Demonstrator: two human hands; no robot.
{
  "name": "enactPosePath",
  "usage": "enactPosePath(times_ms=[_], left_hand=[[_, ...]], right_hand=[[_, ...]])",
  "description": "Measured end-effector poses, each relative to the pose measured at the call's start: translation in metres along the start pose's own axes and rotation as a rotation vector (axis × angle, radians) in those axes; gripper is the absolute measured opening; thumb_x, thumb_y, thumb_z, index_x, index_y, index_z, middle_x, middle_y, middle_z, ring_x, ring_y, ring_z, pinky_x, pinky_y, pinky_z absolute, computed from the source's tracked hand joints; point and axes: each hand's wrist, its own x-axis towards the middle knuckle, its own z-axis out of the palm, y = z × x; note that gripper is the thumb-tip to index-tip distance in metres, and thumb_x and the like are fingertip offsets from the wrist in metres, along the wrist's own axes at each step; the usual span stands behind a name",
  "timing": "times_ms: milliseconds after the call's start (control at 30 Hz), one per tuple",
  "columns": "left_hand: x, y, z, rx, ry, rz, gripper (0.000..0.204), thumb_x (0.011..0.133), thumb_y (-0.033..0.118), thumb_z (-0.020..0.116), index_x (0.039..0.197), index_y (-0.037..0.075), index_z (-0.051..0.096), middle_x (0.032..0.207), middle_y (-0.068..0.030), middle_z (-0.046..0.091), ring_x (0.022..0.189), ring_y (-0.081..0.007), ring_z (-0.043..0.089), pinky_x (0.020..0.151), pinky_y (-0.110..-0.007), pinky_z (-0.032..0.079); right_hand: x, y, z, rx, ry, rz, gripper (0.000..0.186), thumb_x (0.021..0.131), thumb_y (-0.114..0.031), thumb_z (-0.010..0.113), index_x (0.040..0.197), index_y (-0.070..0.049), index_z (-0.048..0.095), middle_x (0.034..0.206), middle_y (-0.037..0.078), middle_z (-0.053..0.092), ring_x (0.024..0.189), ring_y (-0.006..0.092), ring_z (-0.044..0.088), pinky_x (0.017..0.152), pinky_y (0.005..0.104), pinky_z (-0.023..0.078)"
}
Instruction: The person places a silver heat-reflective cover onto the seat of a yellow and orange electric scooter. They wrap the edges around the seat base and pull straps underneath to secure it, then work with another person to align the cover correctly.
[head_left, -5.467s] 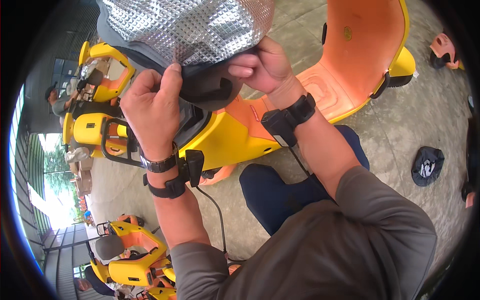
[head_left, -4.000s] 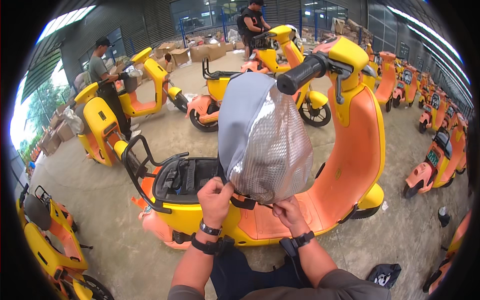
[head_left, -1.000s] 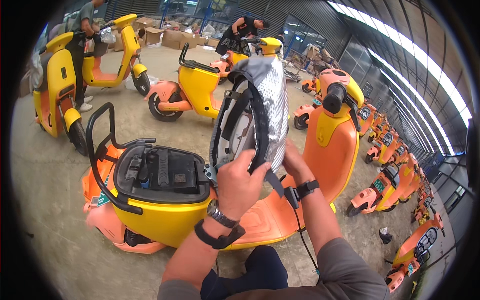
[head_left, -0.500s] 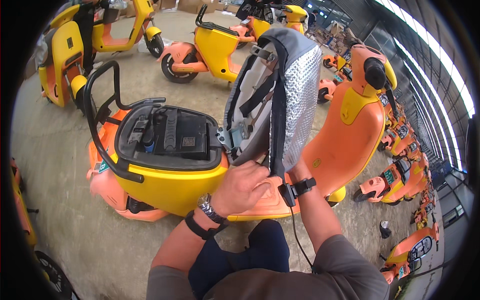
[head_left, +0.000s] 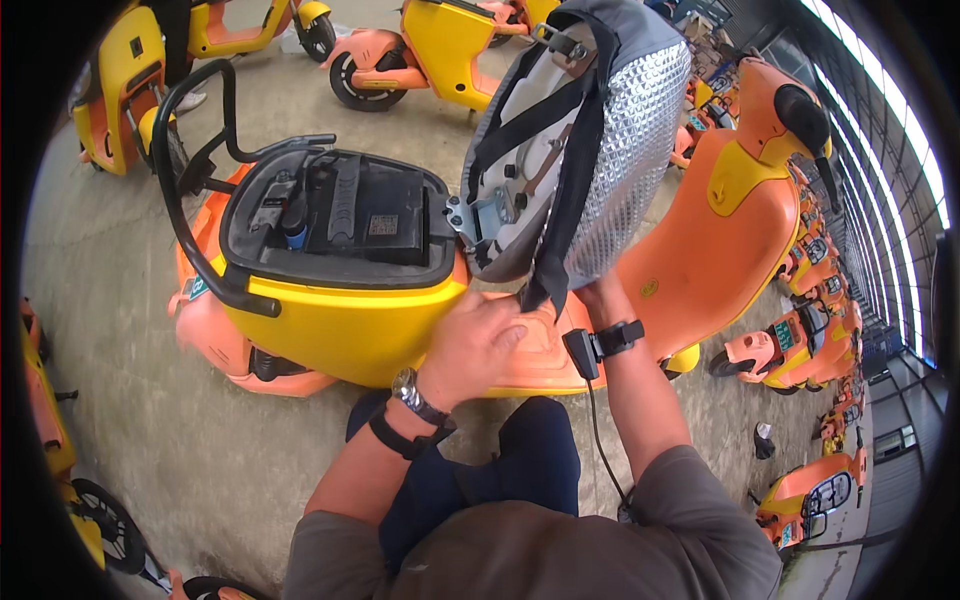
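On the yellow and orange electric scooter (head_left: 370,345), the seat stands tipped up on its metal hinge (head_left: 480,216), its pale underside (head_left: 530,150) showing. A silver quilted seat cover (head_left: 640,130) with a grey and black border wraps it; black straps (head_left: 530,125) cross the underside. My left hand (head_left: 470,345) is at the cover's lower edge, fingers bent against the dark border and thumb apart. My right hand (head_left: 603,300) reaches under the silver side, its fingers hidden behind the cover. The open compartment (head_left: 335,270) holds a black battery (head_left: 375,225) with a handle.
A black tubular rack (head_left: 172,170) rises at the scooter's left end, and the handlebar (head_left: 800,115) at its right. Other scooters (head_left: 425,60) stand behind, more (head_left: 800,350) line the right side, and a wheel (head_left: 105,525) shows at the lower left. The floor is concrete (head_left: 130,330).
The view has shifted, so the seat and cover sit larger and further right. My left hand has drawn slightly back from the cover edge, its fingers less curled; the black band's corner now hangs visible.
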Motion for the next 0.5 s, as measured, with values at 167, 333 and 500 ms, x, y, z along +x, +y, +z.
enactPosePath(times_ms=[167, 333, 500], left_hand=[[-0.022, -0.031, 0.023, -0.305, 0.191, -0.284, 0.023, 0.081, 0.006, 0.063, 0.102, -0.003, 0.057, 0.066, -0.0049, 0.054, 0.055, -0.0064, 0.046, 0.052, -0.021, 0.039], [-0.008, -0.021, 0.029, -0.153, 0.319, -0.312, 0.018, 0.08, 0.008, 0.063, 0.094, -0.002, 0.059, 0.072, -0.0168, 0.058, 0.059, -0.027, 0.057, 0.055, -0.029, 0.044], [-0.02, -0.036, 0.039, -0.288, 0.377, -0.367, 0.018, 0.082, 0.006, 0.062, 0.095, -0.005, 0.058, 0.072, -0.0083, 0.06, 0.061, -0.0116, 0.055, 0.057, -0.025, 0.044]], right_hand=[[-0.028, 0.002, 0.059, 0.14, -0.023, -0.038, 0.036, 0.088, -0.027, 0.05, 0.114, -0.003, 0.052, 0.111, 0.012, 0.057, 0.099, 0.0278, 0.055, 0.087, 0.042, 0.046], [-0.029, -0.006, 0.079, 0.336, 0.155, 0.015, 0.033, 0.09, -0.024, 0.047, 0.111, 0.001, 0.053, 0.107, 0.015, 0.058, 0.094, 0.0287, 0.058, 0.082, 0.0418, 0.049], [-0.022, 0.0, 0.086, 0.304, 0.258, 0.05, 0.026, 0.09, -0.018, 0.051, 0.103, 0.004, 0.055, 0.097, 0.016, 0.061, 0.083, 0.0246, 0.062, 0.074, 0.0373, 0.053]])
